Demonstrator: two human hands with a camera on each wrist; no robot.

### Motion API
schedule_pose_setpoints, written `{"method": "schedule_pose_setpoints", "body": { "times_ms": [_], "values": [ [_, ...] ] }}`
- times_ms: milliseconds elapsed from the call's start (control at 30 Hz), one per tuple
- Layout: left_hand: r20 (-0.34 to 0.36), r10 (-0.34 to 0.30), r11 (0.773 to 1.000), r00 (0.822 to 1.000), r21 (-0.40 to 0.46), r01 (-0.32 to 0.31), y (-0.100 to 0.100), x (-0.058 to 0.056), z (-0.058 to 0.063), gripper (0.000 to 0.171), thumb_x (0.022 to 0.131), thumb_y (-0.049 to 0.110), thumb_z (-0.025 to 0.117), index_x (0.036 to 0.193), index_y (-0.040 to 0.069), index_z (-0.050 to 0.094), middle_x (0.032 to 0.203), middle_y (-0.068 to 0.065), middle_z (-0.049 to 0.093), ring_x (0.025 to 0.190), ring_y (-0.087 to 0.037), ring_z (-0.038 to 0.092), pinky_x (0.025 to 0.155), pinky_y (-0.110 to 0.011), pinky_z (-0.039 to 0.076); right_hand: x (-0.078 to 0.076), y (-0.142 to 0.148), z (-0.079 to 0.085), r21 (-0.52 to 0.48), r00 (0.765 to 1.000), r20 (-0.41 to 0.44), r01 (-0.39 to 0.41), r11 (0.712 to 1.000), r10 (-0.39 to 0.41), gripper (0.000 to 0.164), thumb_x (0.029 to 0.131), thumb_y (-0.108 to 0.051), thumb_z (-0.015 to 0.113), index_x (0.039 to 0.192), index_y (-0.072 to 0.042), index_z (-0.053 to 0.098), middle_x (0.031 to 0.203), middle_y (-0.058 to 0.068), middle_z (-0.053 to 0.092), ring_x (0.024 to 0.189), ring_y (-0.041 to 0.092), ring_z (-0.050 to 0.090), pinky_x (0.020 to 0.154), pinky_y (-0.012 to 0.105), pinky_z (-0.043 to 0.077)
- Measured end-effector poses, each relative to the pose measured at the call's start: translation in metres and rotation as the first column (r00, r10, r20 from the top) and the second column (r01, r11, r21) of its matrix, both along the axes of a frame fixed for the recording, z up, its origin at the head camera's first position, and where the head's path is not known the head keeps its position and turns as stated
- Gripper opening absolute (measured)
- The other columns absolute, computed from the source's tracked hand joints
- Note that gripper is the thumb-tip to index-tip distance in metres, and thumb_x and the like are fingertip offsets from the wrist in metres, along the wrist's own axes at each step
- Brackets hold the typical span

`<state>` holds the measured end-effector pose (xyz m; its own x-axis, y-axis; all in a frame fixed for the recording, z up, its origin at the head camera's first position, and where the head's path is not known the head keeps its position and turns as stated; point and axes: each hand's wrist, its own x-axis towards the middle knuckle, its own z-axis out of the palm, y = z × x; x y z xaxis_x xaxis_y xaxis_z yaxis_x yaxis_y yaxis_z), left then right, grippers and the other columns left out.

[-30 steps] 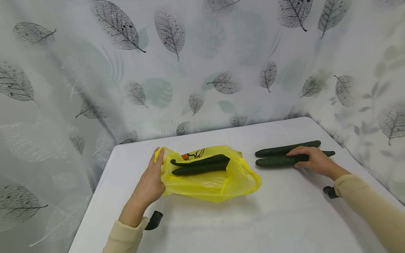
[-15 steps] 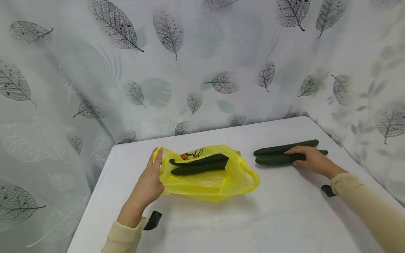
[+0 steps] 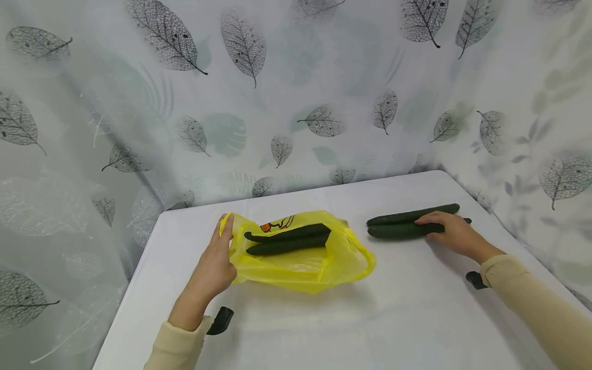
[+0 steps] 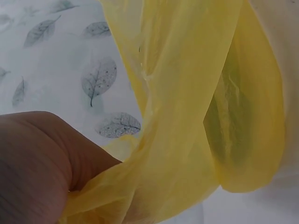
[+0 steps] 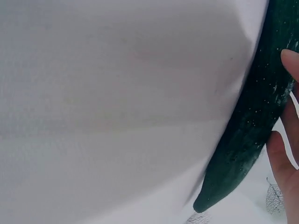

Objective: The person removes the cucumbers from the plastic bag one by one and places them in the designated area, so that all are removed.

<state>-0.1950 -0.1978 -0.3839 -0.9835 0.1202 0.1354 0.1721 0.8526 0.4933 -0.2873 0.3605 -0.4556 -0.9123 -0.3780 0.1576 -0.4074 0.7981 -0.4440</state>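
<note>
A yellow plastic bag lies with its mouth facing me, an orange and black print at the back. My left hand grips its left edge; in the left wrist view the thin plastic bunches at the hand. Inside the bag lie two dark green cucumbers, an upper one with a curled tip and a lower one. To the right, my right hand holds the nearer of two cucumbers between thumb and fingers. The farther cucumber lies just behind it. One cucumber fills the right wrist view's edge.
A white-covered table bears everything. Behind and beside it hangs a pale curtain printed with leaves. A dark curved piece shows at each cuff, a left one and a right one.
The near cucumber has shifted up in the head view, closer to the far one, and less of it shows right of my hand. My left hand still grips the bag. The view has drifted slightly.
</note>
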Motion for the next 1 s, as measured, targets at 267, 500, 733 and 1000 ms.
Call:
{"method": "schedule_pose_setpoints", "body": {
  "times_ms": [267,500,733,1000],
  "values": [
    [-0.004,-0.016,0.998,1.0,0.054,0.016,0.0,-0.005,0.002,0.105,0.07,-0.026,0.048,0.163,0.005,0.01,0.167,-0.018,0.008,0.123,-0.04,0.053,0.082,-0.043,0.045,0.007,-0.014,0.013,-0.037,1.0,-0.023,-0.009,0.999,0.008,0.04,0.091,-0.007,0.072,0.131,-0.008,0.066,0.133,0.022,0.06,0.126,0.048,0.05,0.097,0.064,0.04],
    [0.009,-0.013,0.995,1.0,0.101,0.012,-0.001,-0.008,0.003,0.106,0.069,-0.026,0.047,0.163,0.005,0.009,0.167,-0.018,0.006,0.134,-0.04,0.047,0.086,-0.044,0.045,0.017,-0.057,0.042,-0.125,0.995,-0.1,-0.038,0.991,0.025,0.039,0.096,-0.017,0.071,0.134,-0.011,0.065,0.131,0.012,0.062,0.12,0.04,0.057,0.096,0.06,0.044],
    [0.007,0.007,0.992,1.0,0.129,-0.008,0.0,-0.013,0.005,0.106,0.067,-0.025,0.046,0.162,0.004,0.008,0.167,-0.018,0.005,0.135,-0.039,0.048,0.076,-0.038,0.047,0.038,-0.122,0.085,-0.343,0.993,-0.12,-0.03,0.939,-0.012,0.048,0.094,-0.033,0.073,0.138,-0.018,0.062,0.133,0.001,0.062,0.118,0.026,0.059,0.099,0.051,0.046],
    [0.037,0.035,0.978,0.999,0.206,-0.042,0.001,-0.014,0.006,0.106,0.071,-0.022,0.046,0.163,0.008,0.003,0.169,-0.013,0.001,0.14,-0.039,0.042,0.065,-0.033,0.045,0.071,-0.195,0.134,-0.565,0.978,-0.155,-0.202,0.8,0.138,0.057,0.091,-0.022,0.076,0.145,-0.024,0.055,0.132,-0.004,0.062,0.118,0.016,0.059,0.1,0.04,0.047]
  ]
}}
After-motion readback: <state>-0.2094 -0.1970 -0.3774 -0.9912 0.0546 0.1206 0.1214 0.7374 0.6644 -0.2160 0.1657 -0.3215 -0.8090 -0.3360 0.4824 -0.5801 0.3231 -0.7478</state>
